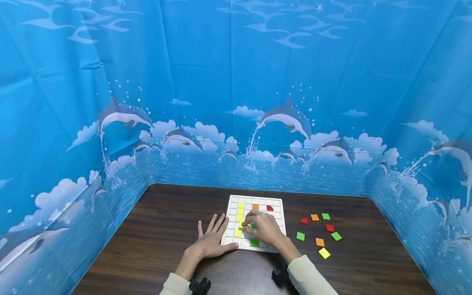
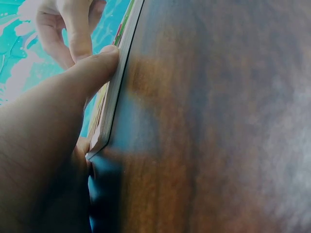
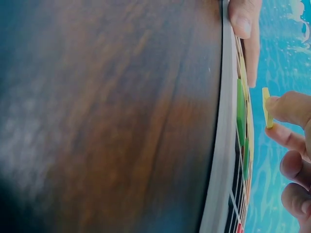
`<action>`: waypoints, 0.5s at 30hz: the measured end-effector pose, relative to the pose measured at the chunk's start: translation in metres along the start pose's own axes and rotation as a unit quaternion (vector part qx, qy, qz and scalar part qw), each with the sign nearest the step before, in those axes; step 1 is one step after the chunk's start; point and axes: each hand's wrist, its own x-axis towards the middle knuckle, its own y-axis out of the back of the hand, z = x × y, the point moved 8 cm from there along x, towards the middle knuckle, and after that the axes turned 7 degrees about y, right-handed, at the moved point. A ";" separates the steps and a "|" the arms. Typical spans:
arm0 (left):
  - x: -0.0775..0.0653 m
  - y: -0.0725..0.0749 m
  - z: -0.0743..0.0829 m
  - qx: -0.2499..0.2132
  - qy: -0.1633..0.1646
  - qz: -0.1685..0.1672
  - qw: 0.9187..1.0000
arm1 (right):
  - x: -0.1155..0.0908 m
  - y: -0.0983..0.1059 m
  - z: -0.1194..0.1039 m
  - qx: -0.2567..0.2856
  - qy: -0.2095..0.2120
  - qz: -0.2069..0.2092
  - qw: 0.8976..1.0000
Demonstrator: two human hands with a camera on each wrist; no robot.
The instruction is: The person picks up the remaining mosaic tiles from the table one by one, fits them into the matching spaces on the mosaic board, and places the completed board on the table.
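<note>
A white grid board (image 1: 279, 216) lies on the dark wooden table. My right hand (image 1: 264, 227) is over it, pinching a yellow tile (image 3: 267, 108) between thumb and finger, held just off the board. Spread out, my left hand (image 1: 210, 243) touches the board's left side with its fingertips and the near edge with its thumb (image 2: 104, 58). On the board are a column of yellow tiles (image 1: 240, 212), an orange tile (image 1: 255, 207), a red rounded piece (image 1: 270, 208) and green tiles (image 1: 254, 242). My right hand hides part of the grid.
Right of the board several loose pieces lie scattered: green tiles (image 1: 300, 236), orange tiles (image 1: 319, 242), red pieces (image 1: 330, 228) and a yellow tile (image 1: 324, 253). A blue dolphin-print curtain (image 1: 206, 102) surrounds the table's (image 1: 147, 241) back and sides.
</note>
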 end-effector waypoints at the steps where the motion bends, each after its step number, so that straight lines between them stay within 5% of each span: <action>1: -0.001 0.001 0.000 -0.001 0.000 0.000 1.000 | 0.001 -0.001 -0.001 -0.002 0.000 0.000 1.000; 15: -0.005 0.004 0.003 -0.007 -0.007 -0.002 1.000 | 0.009 -0.014 -0.005 -0.022 0.004 -0.023 0.999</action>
